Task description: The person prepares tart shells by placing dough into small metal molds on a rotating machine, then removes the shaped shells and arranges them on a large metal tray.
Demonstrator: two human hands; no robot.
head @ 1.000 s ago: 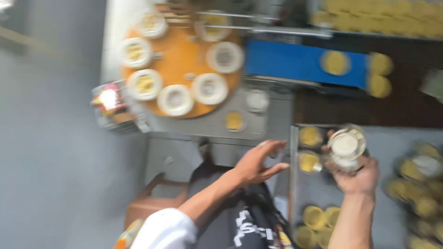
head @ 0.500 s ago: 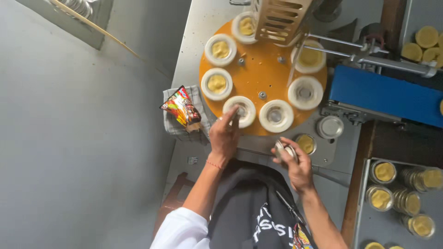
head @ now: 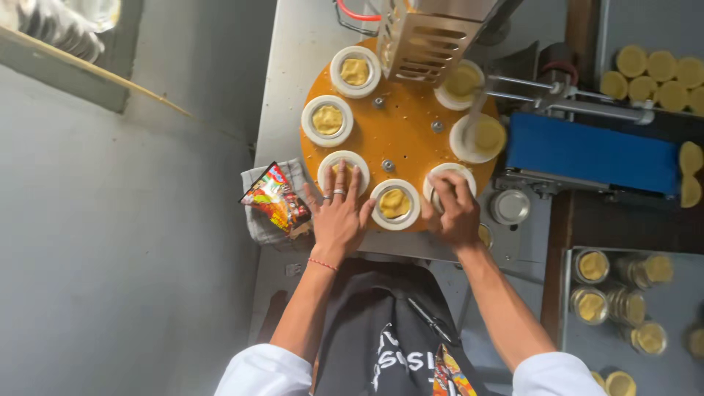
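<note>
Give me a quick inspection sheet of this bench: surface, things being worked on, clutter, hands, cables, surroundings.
Surface: grey metal table carrying an orange round disc with white ring cups.
Job's things: cups hold yellow dough; filled cup sits between the hands.
Clutter: colourful snack packet on a folded cloth.
Hands: left hand flat over a cup; right hand covers another cup, grip unclear.
Cables: red hose by the metal press.
Surroundings: blue conveyor; tray of tins; grey floor.
</note>
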